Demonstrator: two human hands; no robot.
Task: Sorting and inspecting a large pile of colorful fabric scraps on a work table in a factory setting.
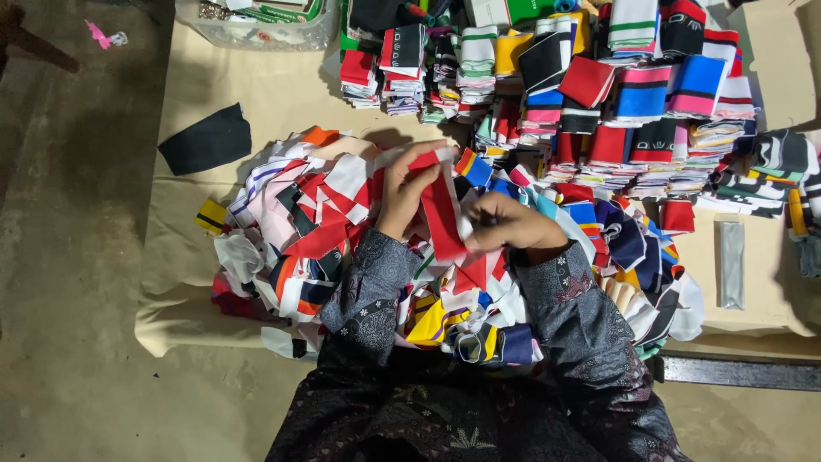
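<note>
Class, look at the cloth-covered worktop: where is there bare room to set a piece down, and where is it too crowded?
Bare cloth lies between the black scrap, clear bin and folded stacks; a smaller patch surrounds the grey strip. The loose pile under both hands is crowded.

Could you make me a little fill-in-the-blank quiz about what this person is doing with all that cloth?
1. Both hands, left hand and right hand, hold a strip of cloth coloured ____ and white.
2. The lone scrap lying apart at the left is ____.
3. The folded stacks lie ____ the loose pile, farther from the person.

Missing words: red; black; beyond
</note>
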